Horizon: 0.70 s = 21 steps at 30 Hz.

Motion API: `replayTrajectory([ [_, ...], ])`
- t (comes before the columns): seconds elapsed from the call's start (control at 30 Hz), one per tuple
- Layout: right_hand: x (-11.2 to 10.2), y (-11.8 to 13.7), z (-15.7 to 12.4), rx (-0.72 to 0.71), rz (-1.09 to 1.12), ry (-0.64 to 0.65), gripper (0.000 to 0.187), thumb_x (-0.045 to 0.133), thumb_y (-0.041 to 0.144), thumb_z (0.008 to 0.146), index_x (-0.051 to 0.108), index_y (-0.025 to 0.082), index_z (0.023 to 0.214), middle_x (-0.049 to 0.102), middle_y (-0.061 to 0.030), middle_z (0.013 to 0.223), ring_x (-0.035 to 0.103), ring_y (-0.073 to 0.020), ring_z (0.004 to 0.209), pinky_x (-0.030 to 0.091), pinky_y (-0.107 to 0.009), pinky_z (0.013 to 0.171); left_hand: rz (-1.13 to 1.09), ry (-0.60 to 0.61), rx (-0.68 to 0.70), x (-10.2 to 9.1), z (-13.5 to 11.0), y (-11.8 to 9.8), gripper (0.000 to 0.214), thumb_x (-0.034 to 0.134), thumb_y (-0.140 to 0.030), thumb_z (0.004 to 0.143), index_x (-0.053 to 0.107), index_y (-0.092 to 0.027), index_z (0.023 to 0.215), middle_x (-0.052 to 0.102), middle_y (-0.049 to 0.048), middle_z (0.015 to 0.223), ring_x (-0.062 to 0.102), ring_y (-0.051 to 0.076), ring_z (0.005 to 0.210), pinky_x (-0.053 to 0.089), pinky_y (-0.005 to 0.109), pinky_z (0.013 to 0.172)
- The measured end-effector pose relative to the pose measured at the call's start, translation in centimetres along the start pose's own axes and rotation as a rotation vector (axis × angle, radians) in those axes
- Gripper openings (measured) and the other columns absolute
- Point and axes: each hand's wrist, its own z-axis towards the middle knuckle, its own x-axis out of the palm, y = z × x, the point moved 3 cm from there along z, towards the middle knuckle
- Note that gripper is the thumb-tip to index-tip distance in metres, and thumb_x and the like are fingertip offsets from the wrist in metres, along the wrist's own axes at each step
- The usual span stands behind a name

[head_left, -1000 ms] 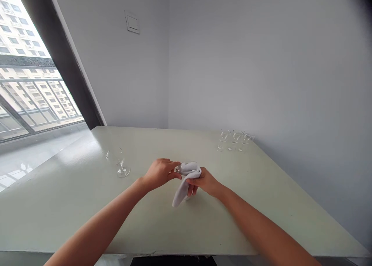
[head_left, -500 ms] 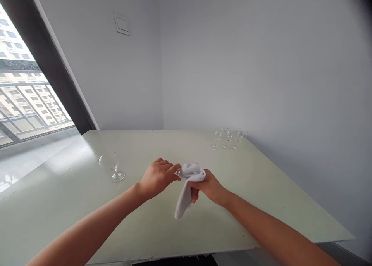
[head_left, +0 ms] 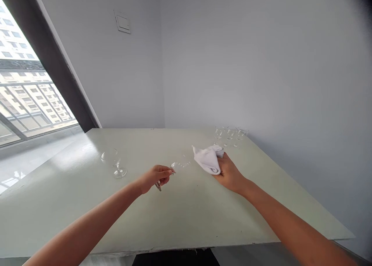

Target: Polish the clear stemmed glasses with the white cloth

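Observation:
My left hand is closed on the stem of a clear stemmed glass. That glass is tilted, its bowl pointing right and its foot partly hidden behind my fingers. To the right, my right hand grips a bunched white cloth, which is apart from the glass. Both hands are raised over the middle of the table. Another clear stemmed glass stands upright on the table to the left of my left hand.
Several stemmed glasses stand grouped near the table's far right edge, beyond my right hand. The pale green table meets grey walls at the back and right. A window with a railing is on the left.
My right hand has drawn the white cloth out of the glass and moved right and away from me. My left hand now holds the glass by its stem, bowl turned to the right.

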Motion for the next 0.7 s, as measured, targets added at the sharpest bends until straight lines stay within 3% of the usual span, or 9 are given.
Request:
replayTrajectory([
  [0.1,1.7,3.5,0.1,-0.2,-0.049,0.129,0.046,0.053,0.044,0.078,0.054,0.019,0.117,0.055,-0.0114,0.12,0.041,-0.0326,0.115,0.024,-0.049,0.097,0.27,-0.14,0.003,0.6,0.6,0.0,0.021,0.049,-0.034,0.073,0.054,-0.016,0.064,0.046,-0.0025,0.056,0.039,0.009,0.05,0.029,0.022,0.048],
  [0.17,3.1,5.2,0.9,-0.265,-0.007,0.171,0.05,0.048,0.041,0.082,0.045,0.018,0.127,0.049,-0.0106,0.128,0.038,-0.0313,0.119,0.022,-0.049,0.099,0.522,-0.254,0.058,1.3,0.6,-0.2,0.021,0.046,-0.026,0.073,0.048,-0.017,0.055,0.044,-0.0024,0.051,0.039,0.009,0.047,0.027,0.023,0.047],
  [0.23,3.9,5.3,2.2,-0.196,0.081,0.13,0.04,0.04,0.032,0.087,0.048,0.02,0.125,0.053,-0.0088,0.124,0.042,-0.0282,0.115,0.028,-0.046,0.097,0.756,-0.365,0.211,2.0,0.3,-0.7,0.022,0.043,-0.02,0.073,0.045,-0.017,0.051,0.042,-0.0019,0.049,0.038,0.01,0.047,0.024,0.024,0.048],
  [0.33,4.2,3.0,4.4,0.049,0.351,0.11,0.031,0.041,0.033,0.086,0.062,0.022,0.107,0.062,-0.0062,0.109,0.051,-0.0256,0.104,0.038,-0.041,0.087,0.921,-0.46,0.465,2.5,-0.5,-1.3,0.018,0.042,-0.019,0.078,0.053,-0.019,0.065,0.049,-0.0006,0.055,0.044,0.012,0.054,0.028,0.025,0.053],
  [0.43,5.3,0.0,5.7,0.39,0.879,0.245,0.035,0.048,0.045,0.08,0.067,0.016,0.08,0.065,-0.0058,0.079,0.059,-0.0217,0.077,0.045,-0.036,0.07,0.838,-0.503,0.505,2.2,-0.9,-1.1,0.022,0.043,-0.026,0.082,0.053,-0.023,0.102,0.057,-0.0014,0.065,0.049,0.013,0.06,0.034,0.025,0.059],
  [0.47,5.9,-0.6,5.9,0.504,1.076,0.235,0.035,0.051,0.046,0.078,0.065,0.014,0.075,0.064,-0.0053,0.072,0.058,-0.02,0.07,0.046,-0.035,0.066,0.77,-0.509,0.481,2.1,-0.8,-0.9,0.031,0.042,-0.027,0.083,0.047,-0.024,0.113,0.057,-0.0025,0.067,0.049,0.013,0.06,0.035,0.024,0.059],
  [0.53,7.3,-1.0,6.0,0.664,1.422,0.081,0.032,0.055,0.045,0.075,0.064,0.014,0.076,0.063,-0.0052,0.07,0.058,-0.0191,0.067,0.047,-0.034,0.063,0.616,-0.517,0.42,2.0,-0.2,-0.4,0.042,0.041,-0.029,0.084,0.035,-0.026,0.125,0.055,-0.0048,0.066,0.047,0.011,0.058,0.036,0.023,0.058],
  [0.6,8.9,-0.2,5.8,0.704,1.651,-0.115,0.03,0.054,0.043,0.075,0.063,0.016,0.086,0.064,-0.0059,0.08,0.059,-0.0199,0.073,0.047,-0.034,0.065,0.46,-0.558,0.388,2.0,0.8,0.0,0.045,0.04,-0.031,0.084,0.031,-0.028,0.128,0.053,-0.0049,0.068,0.047,0.011,0.058,0.039,0.023,0.059],
  [0.7,11.1,2.1,5.4,0.634,1.766,-0.219,0.033,0.048,0.046,0.08,0.06,0.019,0.095,0.063,-0.0055,0.091,0.058,-0.02,0.081,0.046,-0.033,0.068,0.293,-0.701,0.412,2.0,2.4,0.3,0.043,0.041,-0.033,0.083,0.036,-0.026,0.125,0.051,0.001,0.084,0.051,0.013,0.073,0.044,0.026,0.063],
])
